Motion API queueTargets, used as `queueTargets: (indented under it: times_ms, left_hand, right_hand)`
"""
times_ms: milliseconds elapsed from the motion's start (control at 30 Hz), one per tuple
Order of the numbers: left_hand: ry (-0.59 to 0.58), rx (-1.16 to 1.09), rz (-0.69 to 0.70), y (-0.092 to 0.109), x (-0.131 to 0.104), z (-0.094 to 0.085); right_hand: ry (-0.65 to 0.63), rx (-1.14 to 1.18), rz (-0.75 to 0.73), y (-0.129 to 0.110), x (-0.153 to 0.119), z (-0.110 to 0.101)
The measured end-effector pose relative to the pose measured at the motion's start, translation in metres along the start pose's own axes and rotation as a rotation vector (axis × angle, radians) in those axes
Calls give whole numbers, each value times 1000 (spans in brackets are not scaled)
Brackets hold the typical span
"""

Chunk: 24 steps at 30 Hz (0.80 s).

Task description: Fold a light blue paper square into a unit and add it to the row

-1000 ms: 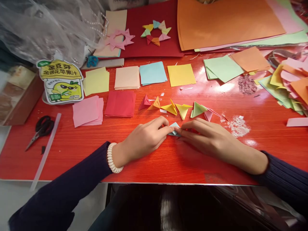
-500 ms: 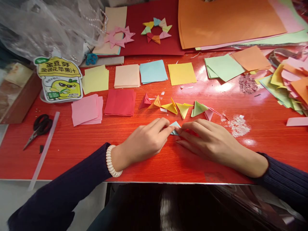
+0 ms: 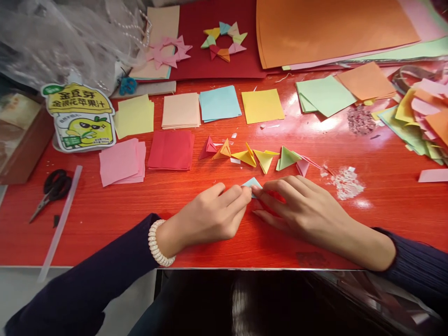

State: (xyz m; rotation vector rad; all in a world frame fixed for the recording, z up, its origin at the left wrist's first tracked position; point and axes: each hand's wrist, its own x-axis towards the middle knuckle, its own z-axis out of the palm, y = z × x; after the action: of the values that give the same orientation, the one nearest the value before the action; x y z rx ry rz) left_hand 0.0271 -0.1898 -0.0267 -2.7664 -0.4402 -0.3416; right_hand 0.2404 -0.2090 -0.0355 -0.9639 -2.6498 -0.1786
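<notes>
A small folded piece of light blue paper [image 3: 252,182] lies on the red table between my hands, its lower part hidden by fingers. My left hand [image 3: 219,210] pinches its left corner with fingers curled in. At its right side, the fingertips of my right hand [image 3: 297,205] press on the paper, with the lower fingers bent on the table. Just beyond stands a row of folded paper pieces: red [image 3: 208,147], orange [image 3: 223,149], yellow [image 3: 246,156], pale yellow [image 3: 265,159], green [image 3: 287,158] and pink [image 3: 302,166], the last partly behind my right hand.
Square paper stacks, including red [image 3: 171,150], pink [image 3: 121,162] and blue [image 3: 220,103], lie farther back. Scissors [image 3: 54,189] and a translucent strip [image 3: 61,224] are at left. Two folded star rings [image 3: 168,50] rest on dark red card. Paper scraps [image 3: 420,121] pile at right.
My left hand's fingers have curled in more and shifted slightly at the blue paper's left corner. My right hand stays on the right side. The view has moved a little.
</notes>
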Motion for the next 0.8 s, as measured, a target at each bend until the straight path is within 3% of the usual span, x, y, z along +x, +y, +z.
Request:
queueTargets:
  times_ms: [200,467,800]
  left_hand:
    - [0,-35,-46,1,0,0]
    - [-138,-205,-41,-8,0,3]
    - [-64,-322,46,-12,-1,-3]
  right_hand:
    - [5,-74,5,5,-6,-1]
    - [43,-59,11,8,-5,-4]
    - [58,-37,67,12,-3,-5]
